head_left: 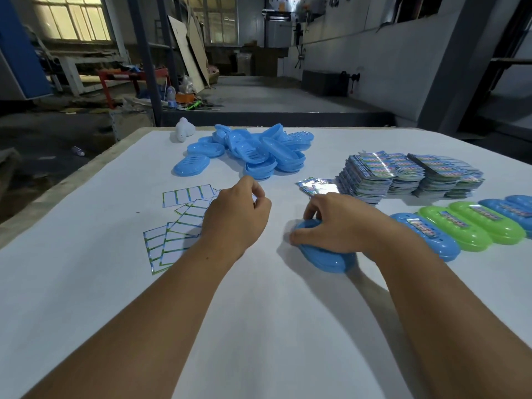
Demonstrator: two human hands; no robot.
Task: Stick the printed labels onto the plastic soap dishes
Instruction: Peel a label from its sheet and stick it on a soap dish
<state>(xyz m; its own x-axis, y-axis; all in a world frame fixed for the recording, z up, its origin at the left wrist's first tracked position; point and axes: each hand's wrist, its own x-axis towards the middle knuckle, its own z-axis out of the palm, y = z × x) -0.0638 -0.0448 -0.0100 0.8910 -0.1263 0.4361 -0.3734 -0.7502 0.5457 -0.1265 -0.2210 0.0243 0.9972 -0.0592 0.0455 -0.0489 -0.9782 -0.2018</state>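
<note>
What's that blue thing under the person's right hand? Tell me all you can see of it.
It is a blue soap dish, a long oval with rounded ends, of glossy, slightly see-through plastic. It lies flat on the white table, angled towards the lower right. The right hand rests over its upper end, fingers curled round it, hiding much of the top. No label shows on the visible part. It lies apart from the labelled row to its right.
</note>
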